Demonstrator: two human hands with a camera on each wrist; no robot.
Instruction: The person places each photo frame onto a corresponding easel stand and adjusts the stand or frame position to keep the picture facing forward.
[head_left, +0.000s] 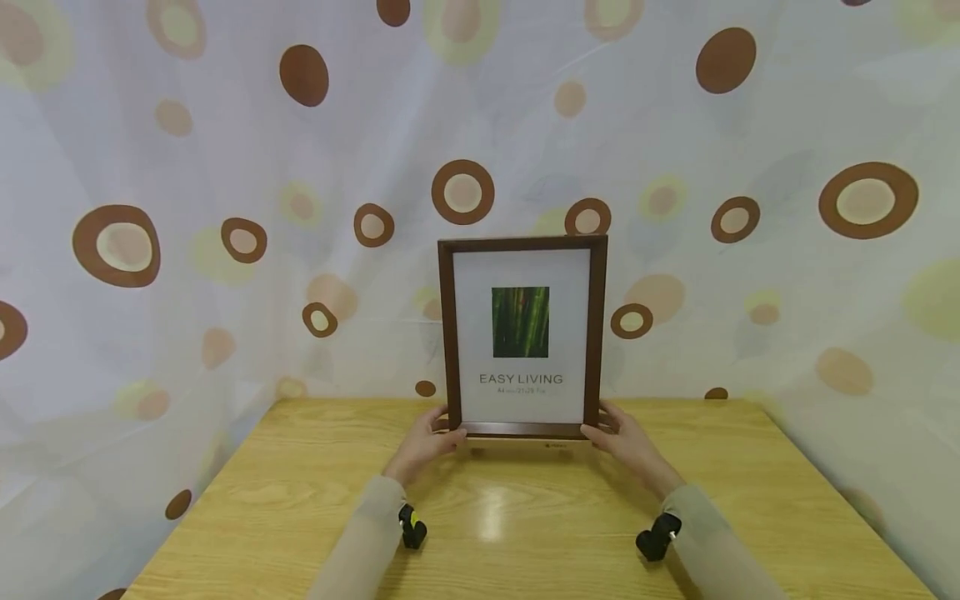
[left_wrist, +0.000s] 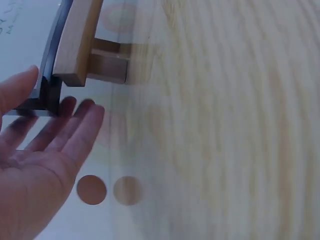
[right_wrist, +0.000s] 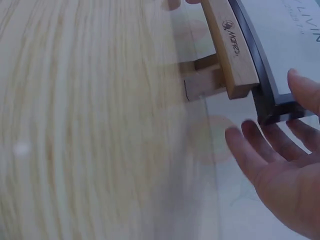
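Observation:
A dark brown picture frame [head_left: 521,430] stands upright toward the back of the table. It shows a small green bamboo picture and the words EASY LIVING on white. Below its bottom edge runs a light wooden ledge [right_wrist: 233,47] with a printed logo, part of a stand on short wooden feet [left_wrist: 107,68]. My left hand [head_left: 422,446] holds the frame's lower left corner, thumb in front. At the lower right corner, my right hand [head_left: 628,443] grips it the same way. In both wrist views the other fingers reach behind or beside the corner.
The light wood table [head_left: 495,533] reaches back to a pale curtain [head_left: 375,125] patterned with brown and peach circles, which also hangs along both sides. Black wrist mounts sit on the left sleeve [head_left: 360,533] and right sleeve [head_left: 716,542].

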